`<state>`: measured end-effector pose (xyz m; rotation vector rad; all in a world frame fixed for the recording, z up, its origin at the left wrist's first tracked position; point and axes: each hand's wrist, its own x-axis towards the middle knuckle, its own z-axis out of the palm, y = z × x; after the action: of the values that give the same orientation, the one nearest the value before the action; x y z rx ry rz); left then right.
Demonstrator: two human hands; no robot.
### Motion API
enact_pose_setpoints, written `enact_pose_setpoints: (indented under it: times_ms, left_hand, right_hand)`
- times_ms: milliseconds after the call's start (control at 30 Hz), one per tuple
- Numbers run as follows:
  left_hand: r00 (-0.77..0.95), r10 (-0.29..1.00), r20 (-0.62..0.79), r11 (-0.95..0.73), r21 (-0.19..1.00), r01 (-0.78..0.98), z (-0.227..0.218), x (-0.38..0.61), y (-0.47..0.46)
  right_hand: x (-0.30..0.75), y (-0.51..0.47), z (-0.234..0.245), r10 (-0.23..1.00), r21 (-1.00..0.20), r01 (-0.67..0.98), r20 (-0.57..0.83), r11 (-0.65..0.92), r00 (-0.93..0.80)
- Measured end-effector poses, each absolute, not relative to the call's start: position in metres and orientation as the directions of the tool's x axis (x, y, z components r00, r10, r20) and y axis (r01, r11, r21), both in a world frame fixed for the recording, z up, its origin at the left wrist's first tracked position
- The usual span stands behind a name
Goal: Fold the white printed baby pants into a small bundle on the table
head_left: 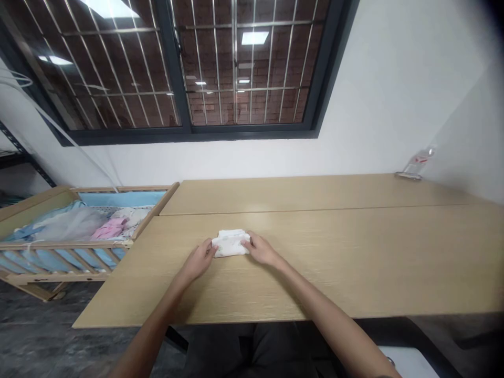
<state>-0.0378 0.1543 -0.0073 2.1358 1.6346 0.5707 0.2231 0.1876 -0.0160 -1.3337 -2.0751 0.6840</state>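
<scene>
A small white folded cloth [230, 244] with faint coloured marks lies on, or just above, the wooden table [334, 257]. My left hand [200, 257] pinches its left edge, thumb toward me. On the opposite side, my right hand [260, 248] grips the right edge between thumb and fingers. The cloth is folded into a rough rectangle, with a layer showing at its far edge. Whether it is a garment or a plain cloth I cannot tell.
To the left stands a wooden crib [132, 244] with blue lining, holding a pink cloth [109, 229] and whitish fabric. A clear plastic item [419, 161] rests at the table's far right corner. Behind the table are a white wall and a barred window [252, 68].
</scene>
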Motion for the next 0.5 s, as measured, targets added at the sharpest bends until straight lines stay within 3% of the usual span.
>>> enact_pose_setpoints:
  times_ms: [333, 500]
  left_hand:
    - [0.014, 0.998, 0.068, -0.030, 0.255, 0.966, -0.015, -0.001, 0.201]
    - [-0.019, 0.993, 0.119, -0.003, 0.187, 0.982, -0.022, 0.007, 0.205]
  right_hand:
    - [0.204, 0.220, -0.023, 0.998, -0.615, 0.788, 0.066, 0.034, 0.009]
    - [0.202, 0.221, -0.024, 0.996, -0.639, 0.769, 0.054, -0.022, 0.073]
